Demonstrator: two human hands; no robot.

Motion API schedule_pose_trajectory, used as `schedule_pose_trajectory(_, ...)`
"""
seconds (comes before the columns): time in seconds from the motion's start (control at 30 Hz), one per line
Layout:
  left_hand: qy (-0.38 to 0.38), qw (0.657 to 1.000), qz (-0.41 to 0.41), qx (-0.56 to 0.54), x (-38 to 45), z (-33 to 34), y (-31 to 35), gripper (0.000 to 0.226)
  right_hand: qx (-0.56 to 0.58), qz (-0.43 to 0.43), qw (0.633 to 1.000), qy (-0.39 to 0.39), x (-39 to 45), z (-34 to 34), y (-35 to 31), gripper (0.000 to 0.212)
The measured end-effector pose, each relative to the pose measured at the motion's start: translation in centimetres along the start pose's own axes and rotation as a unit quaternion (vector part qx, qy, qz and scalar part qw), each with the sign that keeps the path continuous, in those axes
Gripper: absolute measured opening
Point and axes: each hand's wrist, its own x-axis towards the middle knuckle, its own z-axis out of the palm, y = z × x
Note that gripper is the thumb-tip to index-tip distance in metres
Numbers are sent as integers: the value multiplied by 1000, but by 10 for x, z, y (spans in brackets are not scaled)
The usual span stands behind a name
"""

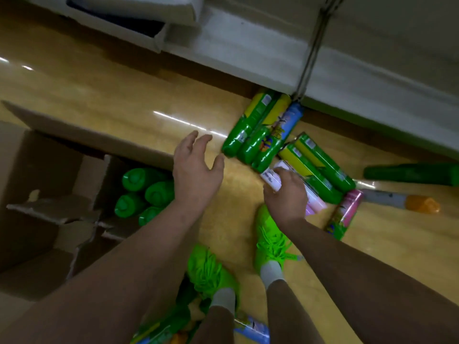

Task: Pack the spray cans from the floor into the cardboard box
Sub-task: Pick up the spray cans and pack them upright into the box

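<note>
- A shop aisle or stockroom — glossy yellow floor (124, 95), base of white shelving (273, 58).
- Many identical spray cans (250, 130) lying loose — stock beside a cardboard box (49, 170).

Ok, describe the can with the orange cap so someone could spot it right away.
Start at the long white cabinet base and look down to the floor at the far right. The orange-capped can lies flat just below a dark green can; it alone has a grey body and orange cap.
</note>
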Motion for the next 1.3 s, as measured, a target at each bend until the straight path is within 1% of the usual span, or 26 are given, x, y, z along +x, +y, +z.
schedule_pose_trajectory(0.07, -31, 999, 18, 13, -4, 37, 14, 48, -2, 30, 1000, 7, 4, -8, 39, 48)
schedule_pose_trajectory(0.13, -51, 999, 3, 6, -8, 79, 22, 49, -4, 67, 998, 10, 7, -13, 76, 46)
schedule_pose_trajectory(0.17, -77, 997, -32, -6, -9, 100, 26, 47, -6, 85, 996, 7, 11, -13, 94, 46)
schedule_pose_trajectory(0.2, -116, 989, -89, -21, -10, 119, 30, 44, -11, 102, 995, -2, 15, -13, 110, 47)
schedule_pose_trajectory(0.23, -161, 973, -162, -35, -10, 140, 31, 42, -19, 119, 993, -19, 20, -11, 126, 48)
schedule_pose_trajectory(0.3, -230, 926, -292, -73, -11, 181, 31, 42, -36, 142, 987, -64, 32, -2, 157, 52)
schedule_pose_trajectory(0.37, -256, 892, -355, -113, -11, 222, 27, 49, -55, 143, 983, -100, 47, 11, 185, 58)
schedule_pose_trajectory(0.43, -267, 878, -377, -126, -12, 259, 21, 54, -69, 133, 981, -121, 63, 26, 206, 63)
schedule_pose_trajectory(0.47, -271, 877, -377, -121, -12, 276, 17, 50, -68, 133, 980, -129, 71, 33, 214, 64)
schedule_pose_trajectory(0.53, -273, 878, -379, -99, -14, 304, 10, 46, -55, 138, 978, -146, 85, 45, 225, 63)
schedule_pose_trajectory(0.6, -272, 866, -406, -107, -13, 325, 4, 54, -65, 130, 977, -157, 92, 55, 231, 59)
schedule_pose_trajectory(0.67, -267, 845, -444, -130, -11, 342, -3, 68, -96, 114, 978, -147, 97, 66, 234, 57)
schedule_pose_trajectory(0.77, -222, 801, -510, -221, -9, 362, -13, 64, -124, 120, 977, -125, 100, 78, 236, 62)
schedule_pose_trajectory(0.83, -205, 769, -546, -263, -11, 372, -22, 82, -133, 116, 976, -127, 101, 81, 235, 60)
schedule_pose_trajectory(0.87, -204, 761, -552, -272, -13, 377, -25, 86, -133, 110, 976, -131, 101, 82, 235, 59)
schedule_pose_trajectory(0.9, -206, 758, -553, -277, -14, 377, -24, 82, -128, 106, 977, -138, 101, 84, 234, 59)
schedule_pose_trajectory(1.0, -206, 767, -546, -268, -9, 377, -22, 47, -97, 117, 976, -159, 104, 92, 236, 60)
schedule_pose_trajectory(1.1, -197, 767, -547, -271, -6, 376, -25, 34, -109, 134, 971, -168, 108, 98, 237, 67)
schedule_pose_trajectory(1.17, -183, 775, -540, -274, -9, 375, -26, 17, -115, 141, 965, -187, 109, 96, 237, 69)
schedule_pose_trajectory(1.2, -175, 781, -532, -275, -12, 373, -27, 13, -113, 145, 963, -199, 110, 95, 238, 66)
schedule_pose_trajectory(1.23, -166, 794, -520, -269, -15, 374, -32, 15, -109, 145, 961, -209, 111, 94, 239, 63)
schedule_pose_trajectory(1.3, -151, 820, -498, -237, -20, 381, -46, 35, -111, 136, 959, -224, 114, 93, 240, 60)
